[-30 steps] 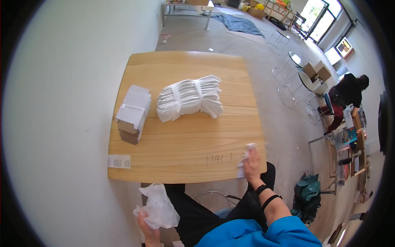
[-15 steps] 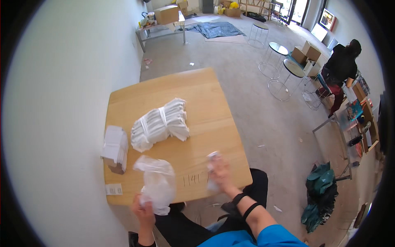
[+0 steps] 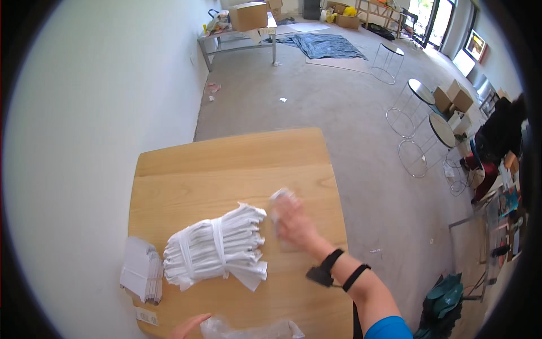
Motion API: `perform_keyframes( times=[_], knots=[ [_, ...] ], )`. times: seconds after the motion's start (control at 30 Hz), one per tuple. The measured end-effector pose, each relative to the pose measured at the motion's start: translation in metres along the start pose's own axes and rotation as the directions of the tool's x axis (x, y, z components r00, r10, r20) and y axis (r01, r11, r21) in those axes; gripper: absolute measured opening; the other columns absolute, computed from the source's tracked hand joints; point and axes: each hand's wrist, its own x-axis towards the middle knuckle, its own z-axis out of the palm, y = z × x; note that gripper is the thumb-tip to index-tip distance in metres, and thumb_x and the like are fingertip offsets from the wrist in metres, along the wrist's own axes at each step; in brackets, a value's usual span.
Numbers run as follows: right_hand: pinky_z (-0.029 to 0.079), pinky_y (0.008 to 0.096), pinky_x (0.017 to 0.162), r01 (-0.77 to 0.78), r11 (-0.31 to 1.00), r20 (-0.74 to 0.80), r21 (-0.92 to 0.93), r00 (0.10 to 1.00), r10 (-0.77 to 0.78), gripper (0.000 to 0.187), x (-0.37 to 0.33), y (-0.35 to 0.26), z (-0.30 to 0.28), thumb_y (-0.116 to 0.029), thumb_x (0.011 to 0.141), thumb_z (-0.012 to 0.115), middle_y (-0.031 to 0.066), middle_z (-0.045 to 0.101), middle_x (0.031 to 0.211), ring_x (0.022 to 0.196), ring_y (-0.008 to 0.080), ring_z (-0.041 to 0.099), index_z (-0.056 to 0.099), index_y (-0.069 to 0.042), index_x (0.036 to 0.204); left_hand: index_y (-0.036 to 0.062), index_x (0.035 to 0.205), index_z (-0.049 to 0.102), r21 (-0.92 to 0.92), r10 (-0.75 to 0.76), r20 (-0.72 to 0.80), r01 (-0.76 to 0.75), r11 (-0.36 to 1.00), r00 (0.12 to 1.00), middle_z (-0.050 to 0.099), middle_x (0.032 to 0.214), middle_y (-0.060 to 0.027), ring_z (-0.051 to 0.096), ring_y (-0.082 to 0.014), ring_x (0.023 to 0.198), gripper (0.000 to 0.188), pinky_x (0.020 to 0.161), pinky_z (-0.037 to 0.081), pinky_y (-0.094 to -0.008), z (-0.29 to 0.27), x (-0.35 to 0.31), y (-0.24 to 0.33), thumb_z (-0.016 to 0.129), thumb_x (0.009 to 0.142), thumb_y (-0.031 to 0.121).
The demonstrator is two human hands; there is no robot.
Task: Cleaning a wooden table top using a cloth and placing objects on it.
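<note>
- Left hand (image 3: 191,326) at bottom edge, mostly cut off. One finger or thumb shows, right beside the bag. Grip hidden, can't tell if it's clamped.
- Bag (image 3: 248,332): clear, crumpled plastic, over the near part of the table (image 3: 237,169), also cut off by the frame. Lies just right of the left hand.
- Label (image 3: 147,316): white, printed, near-left corner of the table, just nearer than the stack.
- Stack (image 3: 139,268): pale, flat pieces piled up near the left edge, close beside the bundle's left end.
- Bundle (image 3: 214,248): white, folded layers, two white ties round it. Lies mid-table, long axis roughly left-right, right end angled a bit farther out.
- Right hand (image 3: 294,223): over the table just right of the bundle's right end, narrow gap, looks clear of it. Right is the nearer hand to the bundle; left is well below it. Two black bands (image 3: 351,276) on that forearm.
- Wad (image 3: 280,195): white, thin, under the right fingers, sticking out past the tips on the far-left side. Fingers look close together over it. Blurred, can't tell pressed flat or pinched.
- Beyond: three round stools (image 3: 441,130) and a co-worker (image 3: 499,133) to the right, grey-blue tarp (image 3: 330,46) on the floor, carton (image 3: 248,17) on a far table (image 3: 237,34).
</note>
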Motion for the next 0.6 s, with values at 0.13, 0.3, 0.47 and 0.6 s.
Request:
perform_keyframes(
  times=[0.13, 0.3, 0.47, 0.6],
  knots=[
    [0.017, 0.0488, 0.11, 0.152, 0.977, 0.146, 0.147, 0.974, -0.173, 0.052, 0.012, 0.001, -0.012, -0.024, 0.084, 0.054, 0.0197, 0.035, 0.141, 0.137, 0.0307, 0.023, 0.044, -0.004, 0.131, 0.0027, 0.136, 0.037, 0.045, -0.32, -0.256, 0.342, 0.939, 0.912, 0.04, 0.138, -0.0192, 0.038, -0.033, 0.127, 0.071, 0.105, 0.029, -0.0486, 0.052, 0.027, -0.12, 0.067, 0.078, 0.033],
    [0.019, 0.0506, 0.11, -0.412, 0.889, -0.161, -0.2, 0.909, 0.385, 0.049, 0.053, 0.146, -0.018, -0.019, 0.084, 0.054, 0.023, 0.033, 0.141, 0.135, 0.0335, 0.026, 0.045, -0.002, 0.129, 0.003, 0.135, 0.038, 0.501, -0.303, -0.434, 0.506, 0.702, 0.849, 0.036, 0.14, -0.0213, 0.033, -0.037, 0.13, 0.072, 0.106, 0.026, -0.053, 0.083, 0.061, -0.176, 0.068, 0.078, 0.035],
    [0.018, 0.0497, 0.111, -0.099, 0.995, -0.078, 0.02, 0.992, 0.1, 0.052, 0.142, 0.08, 0.042, -0.019, 0.086, 0.052, 0.0214, 0.033, 0.142, 0.137, 0.0334, 0.023, 0.04, 0.0, 0.133, 0.0028, 0.135, 0.039, 0.501, -0.283, -0.413, 0.476, 0.723, 0.866, 0.033, 0.141, -0.0227, 0.028, -0.0401, 0.132, 0.072, 0.106, 0.024, -0.0559, 0.098, 0.052, -0.212, 0.068, 0.078, 0.037],
    [0.018, 0.0469, 0.112, 0.241, 0.961, 0.25, 0.135, 0.93, -0.268, 0.054, 0.163, 0.062, 0.025, -0.019, 0.085, 0.054, 0.0179, 0.031, 0.144, 0.137, 0.0334, 0.022, 0.038, -0.004, 0.135, 0.0025, 0.131, 0.042, 0.45, -0.319, -0.442, 0.515, 0.73, 0.838, 0.038, 0.137, -0.0236, 0.032, -0.0413, 0.129, 0.069, 0.104, 0.025, -0.0574, 0.094, 0.057, -0.181, 0.068, 0.077, 0.036]
  ],
)
